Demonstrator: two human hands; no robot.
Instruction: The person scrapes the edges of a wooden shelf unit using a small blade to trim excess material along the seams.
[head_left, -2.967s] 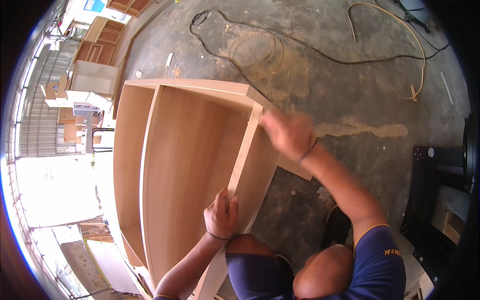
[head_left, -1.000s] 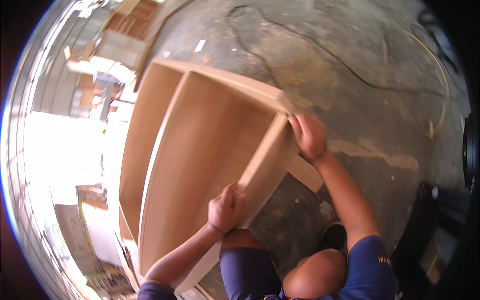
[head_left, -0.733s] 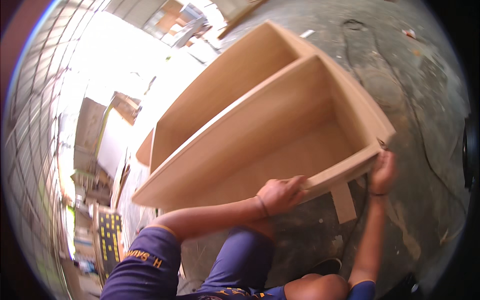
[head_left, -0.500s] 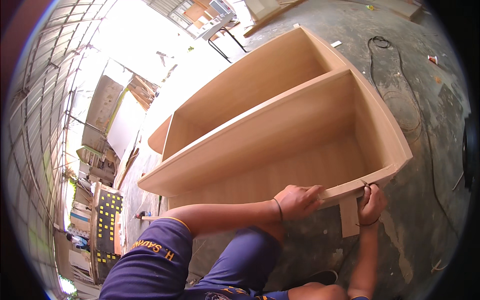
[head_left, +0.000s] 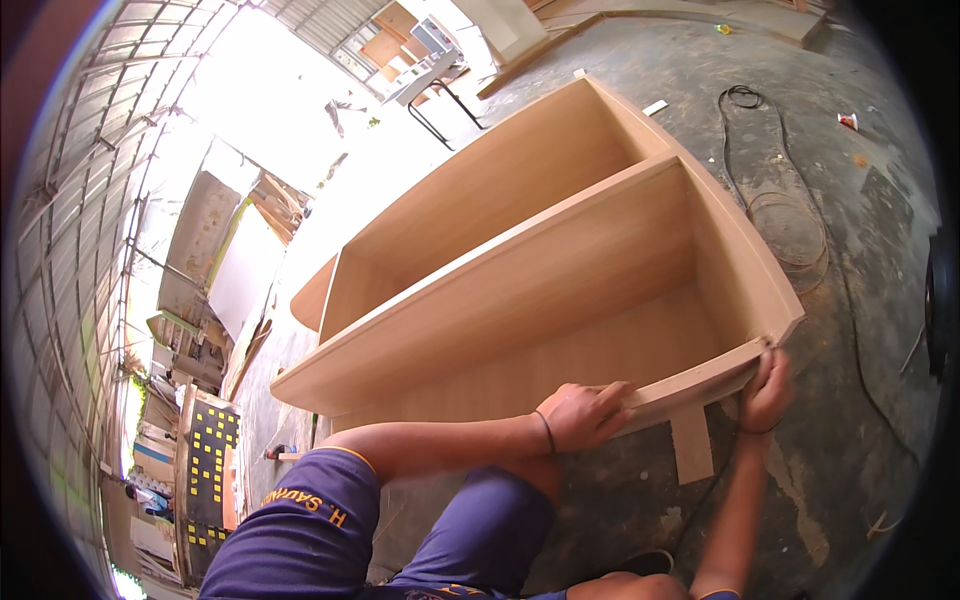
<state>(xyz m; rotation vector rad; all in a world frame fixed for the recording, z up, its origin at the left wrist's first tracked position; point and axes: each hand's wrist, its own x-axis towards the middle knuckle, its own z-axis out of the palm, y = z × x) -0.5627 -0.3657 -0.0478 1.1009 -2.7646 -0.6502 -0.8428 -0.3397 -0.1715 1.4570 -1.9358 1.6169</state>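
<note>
In front of me lies a light wood-veneer cabinet (head_left: 500, 260), its open side up and a divider (head_left: 520, 245) running along it. My left hand (head_left: 585, 415) grips the near edge of the cabinet, its fingers curled over the rim. Farther right, at the near right corner, my right hand (head_left: 765, 395) is closed in a pinch against the same edge board (head_left: 690, 382). A small dark tip shows at its fingertips, too small to name. Under the near side, a flat wooden strip (head_left: 692, 445) sticks out over the floor.
A black cable (head_left: 785, 130) and a thin coiled wire (head_left: 822, 235) lie on the concrete floor (head_left: 850, 420) to the right. At the back stands a table (head_left: 425, 85) with dark legs. Boards lean at the left, near a dark panel with yellow squares (head_left: 212, 450).
My right hand has slid right along the edge board to the corner. My left hand stays on the rim. The view has shifted slightly.
</note>
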